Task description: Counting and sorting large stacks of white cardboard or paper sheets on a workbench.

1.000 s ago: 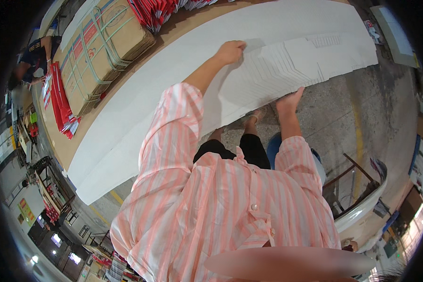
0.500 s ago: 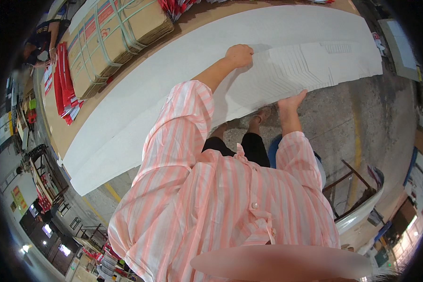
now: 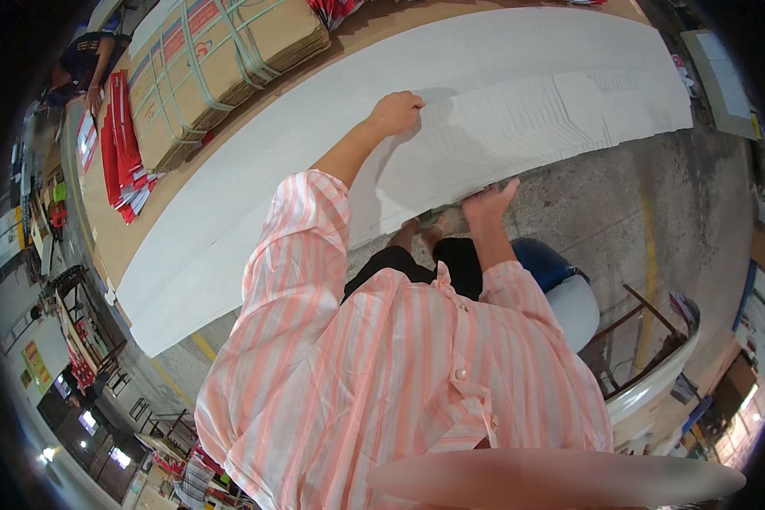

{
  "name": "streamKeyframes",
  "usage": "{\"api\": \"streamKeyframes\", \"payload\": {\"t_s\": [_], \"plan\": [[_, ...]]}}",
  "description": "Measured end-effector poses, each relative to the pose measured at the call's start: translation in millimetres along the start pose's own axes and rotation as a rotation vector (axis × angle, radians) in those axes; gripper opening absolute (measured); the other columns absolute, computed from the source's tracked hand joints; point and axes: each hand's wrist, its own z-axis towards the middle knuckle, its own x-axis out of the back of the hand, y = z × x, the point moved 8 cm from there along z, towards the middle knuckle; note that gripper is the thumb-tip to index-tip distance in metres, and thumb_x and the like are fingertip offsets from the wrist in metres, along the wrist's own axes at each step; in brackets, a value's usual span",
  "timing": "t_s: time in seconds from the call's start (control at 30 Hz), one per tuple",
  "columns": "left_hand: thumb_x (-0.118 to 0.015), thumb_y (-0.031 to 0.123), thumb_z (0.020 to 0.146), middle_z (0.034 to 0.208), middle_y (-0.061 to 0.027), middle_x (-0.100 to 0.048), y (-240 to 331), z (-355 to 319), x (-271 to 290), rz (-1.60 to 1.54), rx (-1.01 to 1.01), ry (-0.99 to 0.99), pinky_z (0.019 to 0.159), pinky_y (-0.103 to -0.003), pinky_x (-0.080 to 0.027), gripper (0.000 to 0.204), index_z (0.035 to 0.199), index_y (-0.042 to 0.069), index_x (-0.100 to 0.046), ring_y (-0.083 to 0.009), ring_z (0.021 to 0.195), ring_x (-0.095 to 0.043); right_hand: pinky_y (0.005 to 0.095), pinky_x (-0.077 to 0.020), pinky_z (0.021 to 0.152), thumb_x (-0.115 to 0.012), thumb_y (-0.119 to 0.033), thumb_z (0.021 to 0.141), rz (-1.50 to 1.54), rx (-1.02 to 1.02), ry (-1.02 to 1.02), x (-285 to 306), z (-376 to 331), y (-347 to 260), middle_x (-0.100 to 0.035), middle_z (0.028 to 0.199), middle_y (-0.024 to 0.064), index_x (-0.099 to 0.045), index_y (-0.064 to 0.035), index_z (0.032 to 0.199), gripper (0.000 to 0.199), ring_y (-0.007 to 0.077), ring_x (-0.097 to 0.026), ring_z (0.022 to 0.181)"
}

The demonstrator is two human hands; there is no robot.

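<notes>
A fanned stack of thin white sheets (image 3: 501, 127) lies along the near side of a white-covered table (image 3: 255, 195). The sheets overlap like steps, their edges showing toward the right. My left hand (image 3: 397, 113) rests on the white surface at the left part of the fan, its fingers curled in; whatever lies under them is hidden. At the table's near edge is my right hand (image 3: 488, 204), touching the rim of the sheets. Its thumb is stretched out to the right, and the other fingers are partly hidden by the edge.
A strapped bundle of flat brown cardboard (image 3: 221, 76) sits at the back left, beside red and white folded pieces (image 3: 121, 157). Another person (image 3: 89, 64) stands at the far left. A blue and white stool (image 3: 561, 289) is by my right side, near a brown metal frame (image 3: 629, 327).
Both my hands have shifted left along the sheets; the right one has also come nearer to me. More of the stool now shows beside my right arm.
</notes>
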Motion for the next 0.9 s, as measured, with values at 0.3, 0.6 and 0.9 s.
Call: {"api": "streamKeyframes", "payload": {"t_s": [0.3,0.6,0.9], "plan": [[-0.043,0.015,0.079,0.097,-0.0152,-0.059,9.0,-14.3,0.5,0.163,0.082,0.041,0.08,-0.039,-0.045,0.027,0.096,0.009,-0.064,-0.0315,0.093,-0.056,0.0425,-0.0245,0.102,-0.022,-0.055,0.088,0.042,0.061,-0.33,-45.6,-6.6,3.3,-0.034,0.137,0.0058,-0.032,-0.0127,0.134,0.063,0.0285,-0.033,0.124],[-0.043,0.013,0.079,0.093,-0.0149,-0.062,-37.5,-51.1,31.7,-0.149,0.152,0.172,0.08,-0.037,-0.046,0.026,0.094,0.007,-0.063,-0.0304,0.089,-0.058,0.0391,-0.0232,0.103,-0.026,-0.055,0.088,-0.028,0.017,-0.204,-26.2,-12.2,6.9,-0.034,0.137,0.0052,-0.031,-0.0122,0.134,0.064,0.0265,-0.032,0.124],[-0.043,0.011,0.075,0.098,-0.013,-0.06,-37.5,-74.3,18.7,0.031,0.13,0.012,0.082,-0.036,-0.044,0.029,0.095,0.008,-0.064,-0.0305,0.091,-0.056,0.0398,-0.025,0.102,-0.029,-0.058,0.085,-0.018,0.063,-0.248,-33.0,-14.0,37.9,-0.034,0.137,0.0047,-0.032,-0.0123,0.133,0.067,0.0265,-0.032,0.124]]}}
